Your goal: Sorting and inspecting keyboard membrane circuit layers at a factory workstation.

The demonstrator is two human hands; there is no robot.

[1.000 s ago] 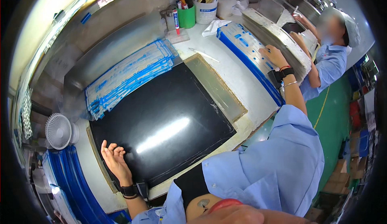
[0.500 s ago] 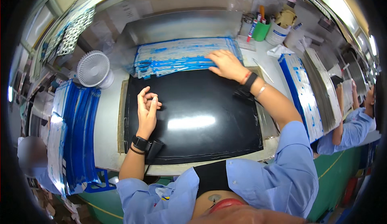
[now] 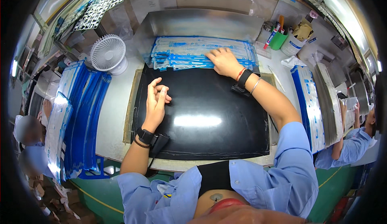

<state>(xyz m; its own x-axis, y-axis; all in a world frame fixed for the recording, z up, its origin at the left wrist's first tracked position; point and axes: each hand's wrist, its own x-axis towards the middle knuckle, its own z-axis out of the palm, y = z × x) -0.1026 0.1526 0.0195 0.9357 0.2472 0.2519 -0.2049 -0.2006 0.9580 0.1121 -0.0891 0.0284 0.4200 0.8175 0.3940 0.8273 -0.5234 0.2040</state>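
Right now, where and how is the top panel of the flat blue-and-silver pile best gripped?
Likely by its near long edge, from the person's side: the blue-and-silver pile shows stepped edges there, under the right hand, and an upright grey metal sheet stands behind.

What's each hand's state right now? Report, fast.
Left hand: open, loosely curled, nothing visible in it, over the black mat.
Right hand: on the sheets; whether it grips one cannot be told.
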